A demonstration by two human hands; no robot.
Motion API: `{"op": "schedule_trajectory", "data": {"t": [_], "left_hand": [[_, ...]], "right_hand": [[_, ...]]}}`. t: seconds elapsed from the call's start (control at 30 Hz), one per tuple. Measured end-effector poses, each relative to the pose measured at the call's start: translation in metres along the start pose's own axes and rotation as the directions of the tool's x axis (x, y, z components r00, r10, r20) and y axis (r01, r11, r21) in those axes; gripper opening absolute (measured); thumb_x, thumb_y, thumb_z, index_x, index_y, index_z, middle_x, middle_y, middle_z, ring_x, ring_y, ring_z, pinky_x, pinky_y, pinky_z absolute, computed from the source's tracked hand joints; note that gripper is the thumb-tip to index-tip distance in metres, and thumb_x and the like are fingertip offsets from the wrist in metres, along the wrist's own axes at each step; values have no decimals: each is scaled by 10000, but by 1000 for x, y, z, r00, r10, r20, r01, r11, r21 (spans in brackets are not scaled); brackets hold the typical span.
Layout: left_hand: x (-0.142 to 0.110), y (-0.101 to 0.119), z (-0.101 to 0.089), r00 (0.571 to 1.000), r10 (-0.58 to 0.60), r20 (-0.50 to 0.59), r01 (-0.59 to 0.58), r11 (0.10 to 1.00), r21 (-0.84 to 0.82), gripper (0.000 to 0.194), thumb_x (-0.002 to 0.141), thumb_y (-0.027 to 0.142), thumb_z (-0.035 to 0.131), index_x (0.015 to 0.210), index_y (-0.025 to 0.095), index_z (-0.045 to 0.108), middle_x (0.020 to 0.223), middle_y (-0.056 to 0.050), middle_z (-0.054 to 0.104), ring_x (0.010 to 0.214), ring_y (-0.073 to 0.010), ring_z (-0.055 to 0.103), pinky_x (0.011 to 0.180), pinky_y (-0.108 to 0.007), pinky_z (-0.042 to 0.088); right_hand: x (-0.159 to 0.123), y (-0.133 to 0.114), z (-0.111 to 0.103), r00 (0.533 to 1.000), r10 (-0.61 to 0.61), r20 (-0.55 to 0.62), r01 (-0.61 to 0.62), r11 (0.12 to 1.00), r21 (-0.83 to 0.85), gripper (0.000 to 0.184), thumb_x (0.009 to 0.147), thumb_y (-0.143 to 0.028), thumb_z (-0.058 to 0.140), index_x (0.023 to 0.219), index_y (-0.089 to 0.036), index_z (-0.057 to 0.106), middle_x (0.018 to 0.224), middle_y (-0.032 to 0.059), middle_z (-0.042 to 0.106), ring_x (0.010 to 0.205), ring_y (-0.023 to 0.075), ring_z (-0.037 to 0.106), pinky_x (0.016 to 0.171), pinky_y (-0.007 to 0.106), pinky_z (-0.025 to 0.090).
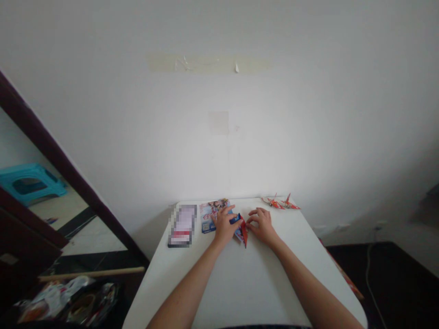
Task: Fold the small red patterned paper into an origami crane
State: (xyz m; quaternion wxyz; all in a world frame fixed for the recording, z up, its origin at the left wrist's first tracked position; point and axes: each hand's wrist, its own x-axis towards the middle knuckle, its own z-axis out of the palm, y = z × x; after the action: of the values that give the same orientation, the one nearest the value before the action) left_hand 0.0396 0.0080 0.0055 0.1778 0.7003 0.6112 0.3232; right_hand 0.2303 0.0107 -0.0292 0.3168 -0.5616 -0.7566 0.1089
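Observation:
A small folded piece of red and blue printed paper (242,230) lies on the white table (247,283), between my two hands. My left hand (224,225) presses on its left part, fingers closed down on the paper. My right hand (262,224) pinches its right edge with curled fingers. A printed colour sheet (210,212) lies just left of my left hand and partly under it.
A blurred rectangular object (183,225) lies at the table's left. Folded red paper cranes (280,203) sit at the far right corner against the white wall. A turquoise stool (29,183), a wooden stick (92,273) and clutter are on the floor to the left.

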Motion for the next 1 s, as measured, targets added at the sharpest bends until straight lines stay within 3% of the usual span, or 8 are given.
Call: {"op": "schedule_trajectory", "data": {"t": [0.47,0.7,1.0], "left_hand": [[1,4,0,1000,-9,7,9,1000,11,75,842,294,715,832,259,780,1495,-26,576,1442,-341,402,1196,-766,112],[1,1,5,998,58,16,-58,998,30,95,814,347,763,806,253,764,1487,-24,584,1438,-357,395,1176,-786,128],[2,-4,14,997,65,-36,-65,998,8,221,903,316,653,725,254,769,1448,-14,617,1419,-356,413,1172,-791,98]], "right_hand": [[-1,3,5,998,-30,-50,31,999,30,82,866,-341,713,909,-318,778,1200,48,670,1289,289,453,1127,525,301],[-1,3,8,994,-51,-95,55,997,46,58,857,-318,719,865,-296,773,1145,57,674,1239,290,473,1103,515,326],[0,2,7,992,-75,-102,82,994,69,51,846,-316,725,833,-290,767,1092,57,685,1193,289,499,1060,490,358]]}}
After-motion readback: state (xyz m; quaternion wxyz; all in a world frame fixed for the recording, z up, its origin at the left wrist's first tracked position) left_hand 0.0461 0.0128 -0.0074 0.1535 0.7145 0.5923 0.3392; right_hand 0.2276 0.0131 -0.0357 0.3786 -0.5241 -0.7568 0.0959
